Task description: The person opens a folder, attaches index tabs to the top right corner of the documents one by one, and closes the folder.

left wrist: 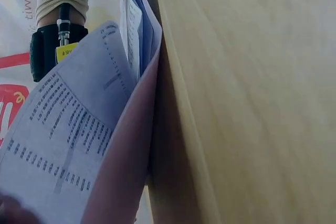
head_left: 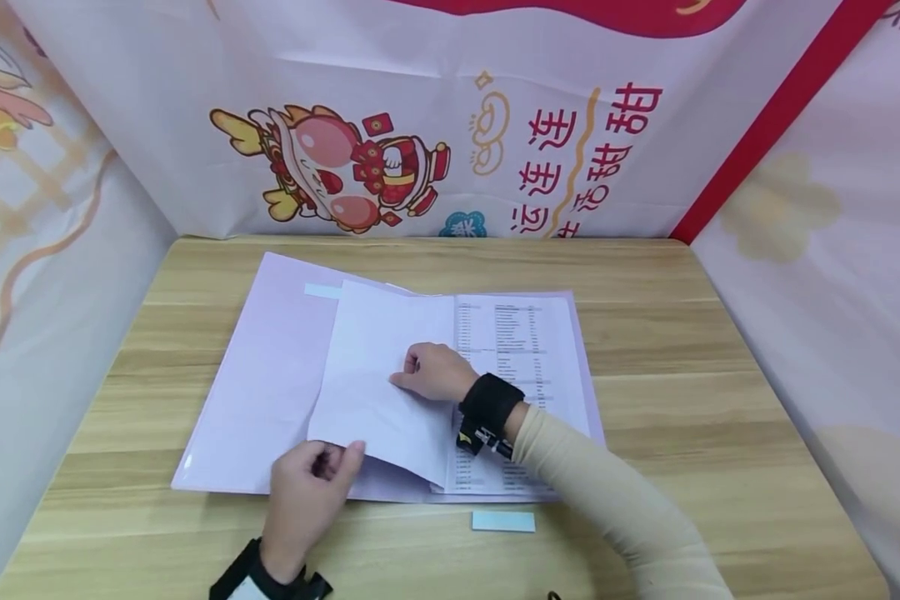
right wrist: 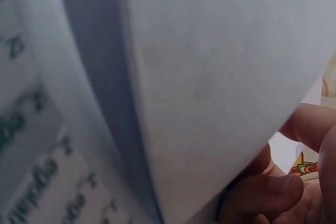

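Only overhead: left hand (head_left: 303, 492) and right hand (head_left: 435, 372), each grip pinching the sheet (head_left: 378, 375); printed underside (left wrist: 63, 129) wrist-view only.

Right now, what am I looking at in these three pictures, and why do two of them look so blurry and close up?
There is no machine here, just a person's two hands at a wooden table. The big picture comes from a camera on the person's head, looking down. The other two come from small cameras strapped to each wrist, so they sit very near the paper and blur.

On the table lies an open pale purple folder with printed pages inside, and a small light blue slip near the front edge.

The left hand pinches the bottom corner of a lifted white sheet. The right hand has its grip on the same sheet near the middle.
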Available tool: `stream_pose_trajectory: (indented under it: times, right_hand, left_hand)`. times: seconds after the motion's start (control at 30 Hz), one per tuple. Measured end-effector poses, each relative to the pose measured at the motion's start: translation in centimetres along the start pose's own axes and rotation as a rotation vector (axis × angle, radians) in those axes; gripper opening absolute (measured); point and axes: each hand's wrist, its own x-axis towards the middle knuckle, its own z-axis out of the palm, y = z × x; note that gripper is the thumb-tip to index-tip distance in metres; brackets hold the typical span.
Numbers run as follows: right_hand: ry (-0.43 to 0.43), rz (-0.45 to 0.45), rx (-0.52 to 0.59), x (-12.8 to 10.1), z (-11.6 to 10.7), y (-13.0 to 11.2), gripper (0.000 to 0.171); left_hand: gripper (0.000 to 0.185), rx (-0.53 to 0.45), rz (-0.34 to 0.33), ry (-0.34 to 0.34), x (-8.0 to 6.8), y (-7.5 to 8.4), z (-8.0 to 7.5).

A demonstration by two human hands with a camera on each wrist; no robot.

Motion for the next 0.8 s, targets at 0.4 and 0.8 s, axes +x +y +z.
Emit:
stream_pose_trajectory:
  times: [0.4, 0.8]
  right_hand:
    - [0.050, -0.016, -0.109, -0.2, 0.4, -0.4, 0.033]
    - [0.002, -0.126, -0.112, 0.2, 0.8, -0.6, 0.025]
  left_hand:
    - [0.015, 0.325, 0.197, -0.094, 1.9, 0.9, -1.2]
    - [0.073, 0.769, -0.008, -0.624, 1.7, -0.6, -1.0]
